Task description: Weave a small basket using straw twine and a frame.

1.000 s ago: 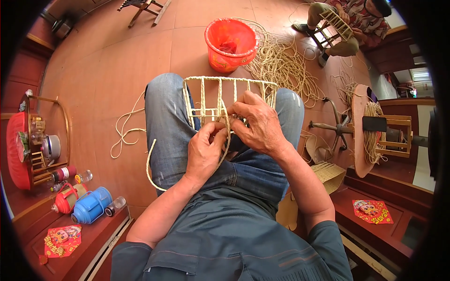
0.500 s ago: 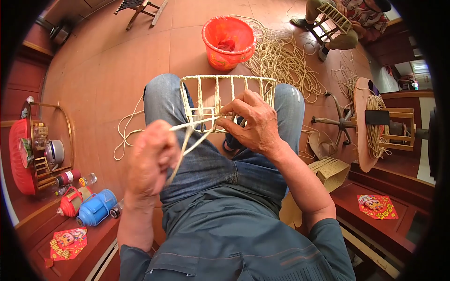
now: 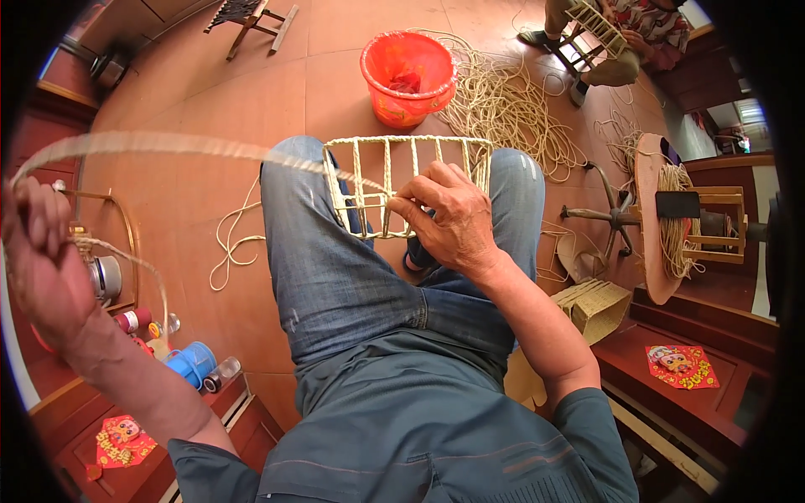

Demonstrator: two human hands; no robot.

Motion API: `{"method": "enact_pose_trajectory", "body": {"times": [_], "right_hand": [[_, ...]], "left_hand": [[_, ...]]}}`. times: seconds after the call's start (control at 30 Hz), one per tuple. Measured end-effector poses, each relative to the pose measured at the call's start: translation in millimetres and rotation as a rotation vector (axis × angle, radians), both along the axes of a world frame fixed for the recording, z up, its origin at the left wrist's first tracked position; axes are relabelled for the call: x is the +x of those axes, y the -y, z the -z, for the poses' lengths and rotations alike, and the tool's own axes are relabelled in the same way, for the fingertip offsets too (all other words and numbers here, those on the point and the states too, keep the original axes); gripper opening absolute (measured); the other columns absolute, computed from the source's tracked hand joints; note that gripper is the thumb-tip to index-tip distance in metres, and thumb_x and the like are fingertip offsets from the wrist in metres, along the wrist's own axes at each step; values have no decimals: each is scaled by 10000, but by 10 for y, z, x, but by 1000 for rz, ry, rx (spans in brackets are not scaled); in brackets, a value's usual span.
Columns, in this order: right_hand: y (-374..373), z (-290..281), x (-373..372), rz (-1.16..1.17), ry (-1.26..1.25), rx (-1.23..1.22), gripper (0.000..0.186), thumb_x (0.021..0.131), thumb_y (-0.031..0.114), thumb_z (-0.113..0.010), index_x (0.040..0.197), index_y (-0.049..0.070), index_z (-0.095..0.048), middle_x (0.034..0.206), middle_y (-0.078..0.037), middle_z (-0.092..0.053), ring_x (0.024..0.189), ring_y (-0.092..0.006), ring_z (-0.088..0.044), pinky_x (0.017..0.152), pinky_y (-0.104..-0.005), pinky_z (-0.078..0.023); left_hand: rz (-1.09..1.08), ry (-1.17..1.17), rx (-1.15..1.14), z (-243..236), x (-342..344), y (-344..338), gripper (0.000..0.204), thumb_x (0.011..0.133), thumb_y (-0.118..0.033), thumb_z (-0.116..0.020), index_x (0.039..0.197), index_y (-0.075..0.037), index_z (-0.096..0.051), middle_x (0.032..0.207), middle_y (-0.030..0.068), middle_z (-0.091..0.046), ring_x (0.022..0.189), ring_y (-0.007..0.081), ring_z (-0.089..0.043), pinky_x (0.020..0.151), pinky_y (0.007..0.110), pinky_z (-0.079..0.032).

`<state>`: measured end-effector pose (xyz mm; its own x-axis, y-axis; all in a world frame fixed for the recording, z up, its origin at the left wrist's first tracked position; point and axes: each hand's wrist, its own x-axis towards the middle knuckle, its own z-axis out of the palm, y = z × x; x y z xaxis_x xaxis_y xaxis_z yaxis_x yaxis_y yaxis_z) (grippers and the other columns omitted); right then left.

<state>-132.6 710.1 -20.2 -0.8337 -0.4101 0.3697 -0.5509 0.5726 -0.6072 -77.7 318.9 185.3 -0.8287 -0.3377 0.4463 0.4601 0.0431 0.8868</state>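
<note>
A rectangular open frame (image 3: 360, 139) wrapped in pale twisted cord rests between my knees, its bars spaced apart like a basket's skeleton. My right hand (image 3: 453, 218) pinches thumb and forefinger at the frame's near lower bar, where the working cord (image 3: 243, 149) meets it. Far out at the left edge, my left hand (image 3: 50, 260) is raised with fingers curled round that cord. From there the cord arcs back to the frame, blurred by motion, and a loose tail hangs below the hand.
A red bucket (image 3: 409, 105) and a heap of loose cord (image 3: 503, 101) lie ahead on the tiled floor. A woven basket (image 3: 594, 310) and a wound cord reel (image 3: 671, 222) stand right. A blue flask (image 3: 194, 362) sits left; another person (image 3: 646, 38) sits far right with a similar frame.
My left hand has swung outward to the far left, drawing the cord into a long arc. The loop near the frame is gone. My right hand stays at the same bar.
</note>
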Motion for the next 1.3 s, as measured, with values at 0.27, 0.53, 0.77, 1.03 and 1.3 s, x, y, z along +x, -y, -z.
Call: {"method": "enact_pose_trajectory", "body": {"times": [0.27, 0.53, 0.77, 1.03, 1.3], "right_hand": [[33, 1, 4, 13, 12, -16, 127, 919, 227, -831, 942, 128, -756, 827, -24, -618, 757, -222, -600, 682, -386, -488], [5, 16, 5, -9, -41, -12, 105, 901, 185, -842, 971, 141, -777, 836, -27, -626, 757, -233, -620, 682, -388, -508], [-22, 11, 5, -20, -30, -27, 109, 897, 191, -843, 969, 121, -804, 857, -51, -637, 784, -264, -623, 704, -400, -519], [-81, -90, -3, -59, 105, 91, 153, 941, 254, -765, 1012, 128, -814, 901, -84, -613, 886, -293, -627, 789, -433, -534], [-110, -104, -11, -101, 134, 99, 174, 948, 231, -740, 1067, 129, -816, 930, -97, -624, 899, -311, -627, 814, -448, -534]], "left_hand": [[-127, 287, -587, 1193, 124, -1473, 211, 1055, -108, -697, 1244, -20, -731, 1152, 107, -756, 1035, 160, -699, 934, 315, -552], [206, 598, -115, 2055, 391, -2087, 545, 1064, -29, -617, 1579, -9, -440, 1249, 171, -737, 909, 107, -694, 863, 281, -580], [311, 522, -57, 2253, 467, -2245, 819, 1060, -4, -590, 1730, -61, -122, 1604, 294, -473, 915, 151, -713, 885, 308, -594], [390, 572, 165, 2294, 299, -2391, 789, 1061, 53, -488, 1738, -99, -112, 1611, 222, -493, 904, 148, -719, 761, 295, -605], [247, 535, 341, 2288, 160, -2584, 740, 1033, 85, -504, 1703, -94, -246, 1550, 177, -569, 814, 64, -640, 674, 216, -550]]}}
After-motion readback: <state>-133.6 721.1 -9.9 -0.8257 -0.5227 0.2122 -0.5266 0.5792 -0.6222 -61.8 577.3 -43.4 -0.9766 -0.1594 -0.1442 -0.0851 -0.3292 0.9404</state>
